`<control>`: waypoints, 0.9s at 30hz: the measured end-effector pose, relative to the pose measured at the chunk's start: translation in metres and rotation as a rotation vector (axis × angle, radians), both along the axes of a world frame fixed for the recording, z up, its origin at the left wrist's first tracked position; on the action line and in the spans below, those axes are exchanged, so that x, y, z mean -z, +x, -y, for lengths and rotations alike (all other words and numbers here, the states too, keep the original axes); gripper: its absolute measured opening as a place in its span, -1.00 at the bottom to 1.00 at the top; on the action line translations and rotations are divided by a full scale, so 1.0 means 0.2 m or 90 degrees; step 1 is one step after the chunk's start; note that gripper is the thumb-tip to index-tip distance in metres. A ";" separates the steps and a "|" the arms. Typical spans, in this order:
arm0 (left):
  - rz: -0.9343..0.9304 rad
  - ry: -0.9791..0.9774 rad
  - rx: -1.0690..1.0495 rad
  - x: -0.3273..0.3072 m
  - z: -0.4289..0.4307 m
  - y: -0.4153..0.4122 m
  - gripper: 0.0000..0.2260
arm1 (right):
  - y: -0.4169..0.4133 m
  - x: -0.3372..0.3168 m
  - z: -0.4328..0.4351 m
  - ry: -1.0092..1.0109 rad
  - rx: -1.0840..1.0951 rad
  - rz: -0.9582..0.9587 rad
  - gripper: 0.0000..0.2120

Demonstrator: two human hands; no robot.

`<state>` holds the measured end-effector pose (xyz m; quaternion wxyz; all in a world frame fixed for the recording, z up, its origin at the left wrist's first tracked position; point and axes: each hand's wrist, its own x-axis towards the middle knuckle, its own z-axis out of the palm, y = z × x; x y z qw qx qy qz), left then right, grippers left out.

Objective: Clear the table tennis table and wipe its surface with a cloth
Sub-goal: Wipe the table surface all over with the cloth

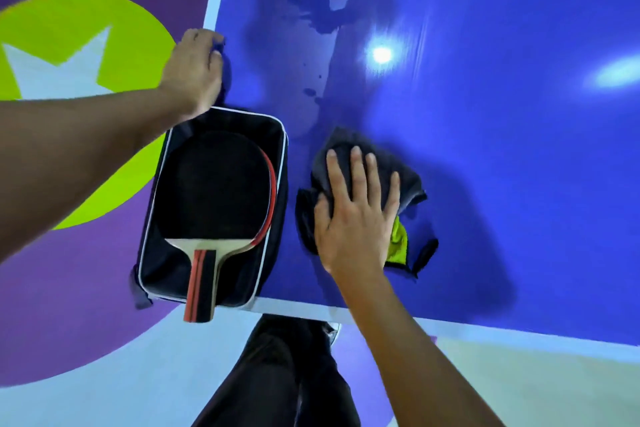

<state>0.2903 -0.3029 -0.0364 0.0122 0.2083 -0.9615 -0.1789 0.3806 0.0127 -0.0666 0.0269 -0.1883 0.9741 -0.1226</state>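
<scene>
At the near edge of the blue counter (485, 149), the right grip (356, 218) lies flat, released, on the crumpled grey-and-lime cloth (408, 180); the left grip (194, 69): cannot tell. Wipe in overlapping strokes, steady pressure, skirting the black paddle case (162, 270).

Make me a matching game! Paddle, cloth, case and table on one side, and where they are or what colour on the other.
1 paddle
2 cloth
3 case
4 table

A blue with a white edge
B under the right hand
C inside the open case
D on the table's corner

Pairs: 1-C, 2-B, 3-D, 4-A
</scene>
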 end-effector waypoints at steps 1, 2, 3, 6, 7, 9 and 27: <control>0.007 0.019 -0.014 -0.01 0.01 0.02 -0.66 | 0.11 0.00 -0.02 -0.003 0.012 0.005 -0.42; 0.014 0.035 -0.027 -0.02 0.02 0.03 -0.66 | 0.22 0.00 -0.05 -0.001 0.017 0.012 -0.41; 0.021 0.049 -0.037 -0.03 0.02 0.03 -0.65 | 0.32 0.00 -0.07 0.003 0.019 0.019 -0.40; 0.022 0.082 -0.061 -0.05 0.00 0.02 -0.65 | 0.53 0.00 -0.11 0.031 0.006 0.040 -0.37; 0.019 0.085 -0.072 -0.04 -0.02 0.02 -0.66 | 0.55 0.01 -0.12 0.039 0.004 0.040 -0.37; 0.011 0.091 -0.077 -0.02 -0.03 0.03 -0.67 | 0.51 0.01 -0.09 0.050 0.000 0.035 -0.37; -0.062 0.319 -0.153 -0.03 0.22 0.28 -0.66 | -0.79 0.00 0.54 0.075 -0.061 -0.024 -0.44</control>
